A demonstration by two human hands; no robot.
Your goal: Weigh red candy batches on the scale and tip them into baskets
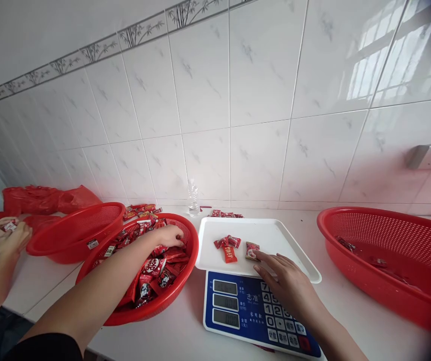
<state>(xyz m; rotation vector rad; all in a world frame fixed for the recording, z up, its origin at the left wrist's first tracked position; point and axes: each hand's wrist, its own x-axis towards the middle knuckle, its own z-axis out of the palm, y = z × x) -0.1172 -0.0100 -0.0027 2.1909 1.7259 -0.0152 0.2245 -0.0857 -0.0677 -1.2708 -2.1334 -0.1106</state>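
A red basket (193, 250) full of red-wrapped snack packets stands left of centre. My left hand (169, 235) reaches into its right side, fingers curled down among the packets; whatever they hold is hidden. On the blue scale (251, 306) rests a white tray (268, 228) with several small red packets (229, 253) grouped near its middle. My right hand (279, 273) is over the tray's front edge, its fingertips at a red and gold packet (252, 250) lying on the tray, thumb apart from the fingers.
An oval red basket (388, 296) with a few packets stands at right. Another red basket (72, 245) and red bags (31, 199) are at left, beside another person's hands (12, 238) holding a small packet. A clear bottle (193, 200) and loose packets line the wall.
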